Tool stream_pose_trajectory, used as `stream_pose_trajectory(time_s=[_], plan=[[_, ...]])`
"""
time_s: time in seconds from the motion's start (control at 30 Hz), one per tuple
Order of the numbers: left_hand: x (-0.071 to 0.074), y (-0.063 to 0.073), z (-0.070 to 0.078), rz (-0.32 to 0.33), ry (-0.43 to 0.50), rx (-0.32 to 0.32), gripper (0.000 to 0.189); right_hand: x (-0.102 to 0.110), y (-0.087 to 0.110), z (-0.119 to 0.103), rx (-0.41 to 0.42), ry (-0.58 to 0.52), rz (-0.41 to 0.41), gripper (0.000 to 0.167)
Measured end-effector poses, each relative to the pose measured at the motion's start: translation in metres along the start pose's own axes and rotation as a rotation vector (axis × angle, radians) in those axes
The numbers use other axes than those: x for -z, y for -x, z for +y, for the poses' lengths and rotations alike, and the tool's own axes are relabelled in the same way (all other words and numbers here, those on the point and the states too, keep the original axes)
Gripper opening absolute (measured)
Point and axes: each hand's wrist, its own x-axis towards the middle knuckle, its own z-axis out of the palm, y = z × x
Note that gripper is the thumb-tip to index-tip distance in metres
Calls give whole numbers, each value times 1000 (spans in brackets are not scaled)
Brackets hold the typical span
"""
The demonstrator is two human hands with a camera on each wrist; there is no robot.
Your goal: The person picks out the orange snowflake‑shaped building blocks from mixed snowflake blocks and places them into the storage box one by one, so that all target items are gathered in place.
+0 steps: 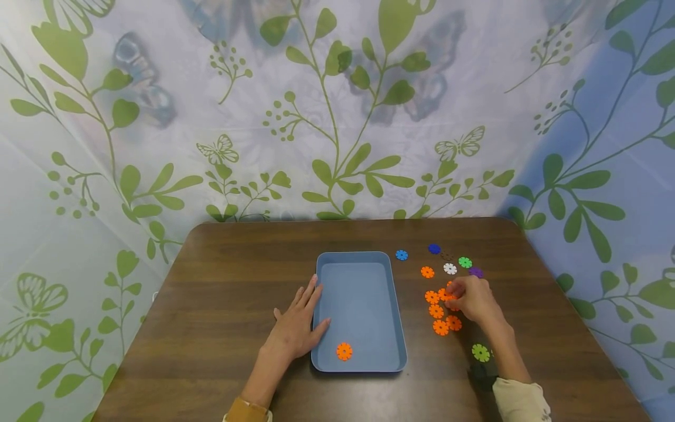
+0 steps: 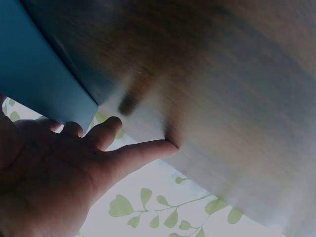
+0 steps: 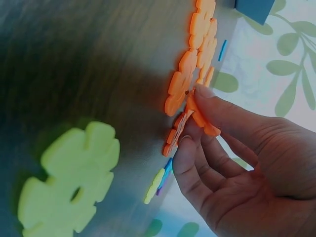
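On the table's right side, my right hand (image 1: 477, 302) pinches an orange flower-shaped plastic disc (image 3: 198, 117) between thumb and fingers, tilted on edge. Several more orange discs (image 1: 440, 327) lie flat around those fingertips. A blue-grey rectangular tray (image 1: 358, 299) stands left of them, with one orange disc (image 1: 340, 354) near its front left corner. My left hand (image 1: 292, 329) rests at the tray's left rim with its fingers extended. In the left wrist view, the fingers (image 2: 143, 154) are straight beside the tray wall.
Behind the orange group lie a light blue disc (image 1: 402, 255), a dark blue one (image 1: 434, 248), a brown one (image 1: 447, 257), a white one (image 1: 447, 266), a green one (image 1: 465, 262) and a purple one (image 1: 476, 272). A lime disc (image 1: 479, 351) lies beside my right forearm. Patterned cloth hangs behind the table.
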Motion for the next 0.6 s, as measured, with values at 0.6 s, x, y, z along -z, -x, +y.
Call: stream_pose_trajectory(time_s=[0.6], plan=[[-1, -1, -1, -14, -14, 19, 78, 2, 2, 0, 0, 35, 26, 15]])
